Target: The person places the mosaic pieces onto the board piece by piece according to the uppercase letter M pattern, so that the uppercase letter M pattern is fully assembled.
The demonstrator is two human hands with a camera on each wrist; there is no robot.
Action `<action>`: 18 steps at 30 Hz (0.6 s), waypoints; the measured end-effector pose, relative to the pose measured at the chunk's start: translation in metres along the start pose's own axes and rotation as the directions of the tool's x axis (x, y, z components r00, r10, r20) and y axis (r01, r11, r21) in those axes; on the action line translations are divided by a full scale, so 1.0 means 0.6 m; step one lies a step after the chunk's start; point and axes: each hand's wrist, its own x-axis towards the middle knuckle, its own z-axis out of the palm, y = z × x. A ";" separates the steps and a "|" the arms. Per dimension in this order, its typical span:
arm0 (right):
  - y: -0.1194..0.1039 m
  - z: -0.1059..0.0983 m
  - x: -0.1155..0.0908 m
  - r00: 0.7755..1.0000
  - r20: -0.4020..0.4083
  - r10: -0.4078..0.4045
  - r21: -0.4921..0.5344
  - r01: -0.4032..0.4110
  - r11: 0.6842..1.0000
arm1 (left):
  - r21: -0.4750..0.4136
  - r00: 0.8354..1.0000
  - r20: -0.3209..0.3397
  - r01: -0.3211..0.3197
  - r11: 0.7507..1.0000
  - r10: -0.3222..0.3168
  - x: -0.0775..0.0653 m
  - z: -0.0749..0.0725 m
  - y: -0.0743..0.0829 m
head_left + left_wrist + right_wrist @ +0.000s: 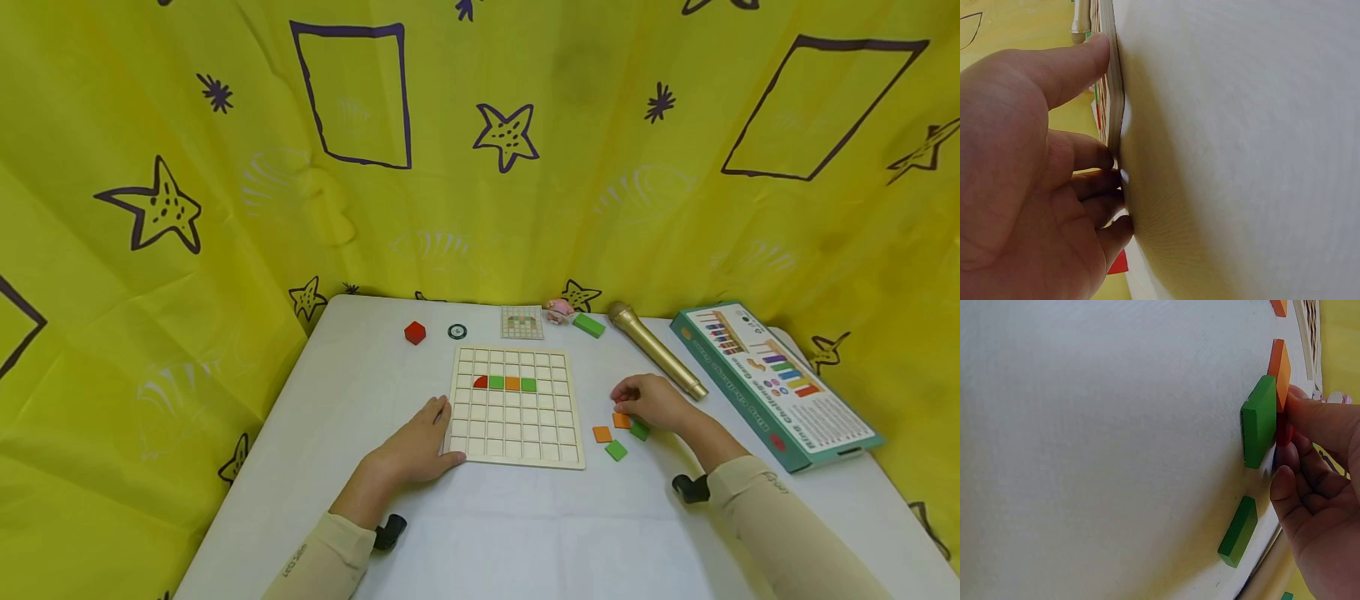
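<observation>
At right of centre in the head view, the right hand (654,402) is pinching the red piece (1283,430) – probably light, stiff and slightly slippery, so best held by its side edges – while the left hand (417,443) is resting, not grasping, against the central board (513,434).

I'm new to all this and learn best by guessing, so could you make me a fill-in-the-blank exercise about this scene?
The hand touching the grid board is the person's ____ one.
The right hand pinches a ____ piece.
The board's row of coloured pieces numbers ____.
The microphone is coloured ____.
Missing words: left; red; four; gold.
</observation>
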 end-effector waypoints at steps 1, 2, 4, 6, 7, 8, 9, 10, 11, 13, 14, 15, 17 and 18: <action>-0.001 0.000 0.000 1.000 0.001 -0.011 -0.004 0.011 1.000 | 0.000 1.000 -0.002 -0.004 1.000 0.004 0.000 0.001 -0.001; -0.002 -0.001 0.001 1.000 0.000 -0.015 -0.003 0.015 1.000 | 0.003 1.000 -0.002 -0.006 1.000 0.006 0.000 0.001 -0.002; -0.005 -0.001 0.001 1.000 -0.002 -0.015 0.001 0.015 1.000 | 0.015 1.000 0.004 -0.005 1.000 0.005 0.001 0.002 -0.003; -0.007 -0.002 0.001 1.000 0.002 -0.014 0.004 0.014 1.000 | 0.016 1.000 0.004 -0.004 1.000 0.004 0.002 0.002 -0.004; -0.008 -0.002 0.001 1.000 0.004 -0.010 0.003 0.010 1.000 | 0.017 1.000 0.004 -0.002 1.000 0.002 0.002 0.003 -0.004; -0.009 -0.003 0.001 1.000 0.005 -0.005 0.002 0.005 1.000 | 0.019 1.000 0.007 0.001 1.000 -0.001 0.002 0.003 -0.004; -0.011 -0.003 0.000 1.000 0.008 -0.007 -0.001 0.007 1.000 | 0.020 1.000 0.008 0.004 1.000 -0.004 0.003 0.003 -0.005; -0.011 -0.004 -0.001 1.000 0.009 -0.004 -0.004 0.004 1.000 | 0.020 1.000 0.008 0.005 1.000 -0.005 0.004 0.004 -0.005; -0.012 -0.005 -0.001 1.000 0.008 -0.004 -0.010 0.004 1.000 | 0.017 1.000 0.006 0.005 1.000 -0.005 0.004 0.004 -0.005; -0.013 -0.006 -0.002 1.000 0.007 -0.005 -0.022 0.005 1.000 | 0.020 1.000 0.008 0.009 1.000 -0.009 0.005 0.005 -0.005; -0.014 -0.007 -0.002 1.000 0.005 -0.003 -0.029 0.004 1.000 | 0.022 1.000 0.009 0.011 1.000 -0.011 0.005 0.005 -0.005; -0.014 -0.007 -0.002 1.000 0.004 0.001 -0.031 -0.001 1.000 | 0.023 1.000 0.009 0.011 1.000 -0.011 0.005 0.005 -0.005; -0.014 -0.008 -0.001 1.000 0.004 0.004 -0.034 -0.004 0.999 | 0.026 1.000 0.008 0.013 1.000 -0.013 0.005 0.006 -0.004; -0.013 -0.009 -0.001 1.000 0.006 0.004 -0.031 -0.003 1.000 | 0.027 1.000 0.009 0.013 1.000 -0.013 0.005 0.005 -0.004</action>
